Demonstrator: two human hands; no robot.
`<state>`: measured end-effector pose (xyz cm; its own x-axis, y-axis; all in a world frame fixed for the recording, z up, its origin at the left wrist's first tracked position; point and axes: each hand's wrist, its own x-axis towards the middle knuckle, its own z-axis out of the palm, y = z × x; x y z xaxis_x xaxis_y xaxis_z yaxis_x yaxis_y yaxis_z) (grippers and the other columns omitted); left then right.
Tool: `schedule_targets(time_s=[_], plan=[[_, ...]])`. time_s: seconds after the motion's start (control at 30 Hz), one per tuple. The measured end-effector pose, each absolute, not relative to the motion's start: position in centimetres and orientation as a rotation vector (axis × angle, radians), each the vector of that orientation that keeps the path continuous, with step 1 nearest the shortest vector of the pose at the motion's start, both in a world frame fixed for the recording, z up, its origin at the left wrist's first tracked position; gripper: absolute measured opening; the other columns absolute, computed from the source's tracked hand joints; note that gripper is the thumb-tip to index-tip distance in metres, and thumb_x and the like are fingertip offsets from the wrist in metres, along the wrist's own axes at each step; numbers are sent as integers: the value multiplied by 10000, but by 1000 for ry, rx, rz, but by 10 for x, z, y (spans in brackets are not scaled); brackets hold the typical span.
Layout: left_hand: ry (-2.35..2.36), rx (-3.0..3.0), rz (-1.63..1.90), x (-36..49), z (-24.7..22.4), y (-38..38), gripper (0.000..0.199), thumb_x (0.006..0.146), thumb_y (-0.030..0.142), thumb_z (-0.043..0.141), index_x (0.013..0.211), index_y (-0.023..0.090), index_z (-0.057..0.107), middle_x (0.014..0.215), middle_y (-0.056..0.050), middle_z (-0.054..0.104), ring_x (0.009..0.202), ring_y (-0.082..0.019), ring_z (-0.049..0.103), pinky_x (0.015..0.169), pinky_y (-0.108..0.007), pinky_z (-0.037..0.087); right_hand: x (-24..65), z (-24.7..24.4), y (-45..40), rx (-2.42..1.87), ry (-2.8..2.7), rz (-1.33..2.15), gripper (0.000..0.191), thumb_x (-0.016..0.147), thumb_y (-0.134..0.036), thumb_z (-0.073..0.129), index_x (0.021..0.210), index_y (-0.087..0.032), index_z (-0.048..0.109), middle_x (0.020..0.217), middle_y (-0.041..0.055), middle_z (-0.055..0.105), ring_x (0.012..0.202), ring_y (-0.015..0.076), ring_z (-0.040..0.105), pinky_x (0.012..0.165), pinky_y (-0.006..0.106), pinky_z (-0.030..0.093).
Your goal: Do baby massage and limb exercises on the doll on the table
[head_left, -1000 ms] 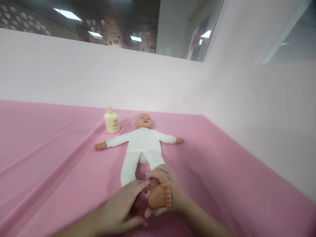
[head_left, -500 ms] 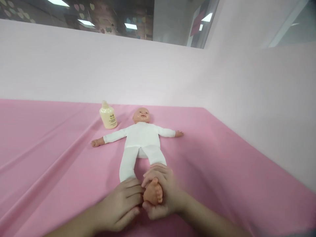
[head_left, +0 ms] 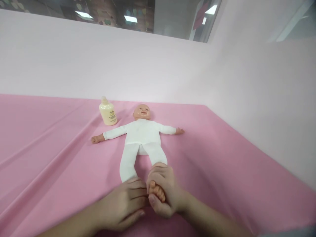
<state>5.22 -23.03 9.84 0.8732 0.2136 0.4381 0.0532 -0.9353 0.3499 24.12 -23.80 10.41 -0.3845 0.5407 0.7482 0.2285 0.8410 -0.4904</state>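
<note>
A baby doll in a white cloth suit lies face up, arms spread, its legs toward me. My right hand is wrapped round the foot on the right, thumb against the sole; the orange-toned toes of that foot show between my fingers and thumb. Over the lower end of the other leg, my left hand lies curved with its fingers together, hiding that foot. The fingertips of my left hand come close to my right thumb.
A pale yellow pump bottle stands left of the doll's head. Beneath everything is a pink cloth with long folds on the left. White walls rise behind and at the right, with a window above.
My right hand has closed further round the doll's foot, its thumb now pressing over the sole, and less of the foot shows. My left hand has barely moved. The view has tilted slightly.
</note>
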Motion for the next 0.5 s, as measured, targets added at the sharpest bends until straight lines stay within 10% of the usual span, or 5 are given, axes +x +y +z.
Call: schedule_targets(time_s=[0.27,0.5], plan=[[228,2752,667,48,92,-230,316,993,289,317,1159,173,559,1027,-96,693,1002,-225,610,972,-389,474,239,104,-242,-531,-2025,377,264,836,-216,438,1088,-204,519,662,-19,597,572,146,547,664,318,469],[266,2736,707,50,90,-231,345,1001,315,278,1165,180,550,983,-81,692,923,-218,608,936,-395,484,240,106,-246,-534,-2012,373,137,888,-173,405,937,-203,530,751,18,614,678,143,568,669,292,466]])
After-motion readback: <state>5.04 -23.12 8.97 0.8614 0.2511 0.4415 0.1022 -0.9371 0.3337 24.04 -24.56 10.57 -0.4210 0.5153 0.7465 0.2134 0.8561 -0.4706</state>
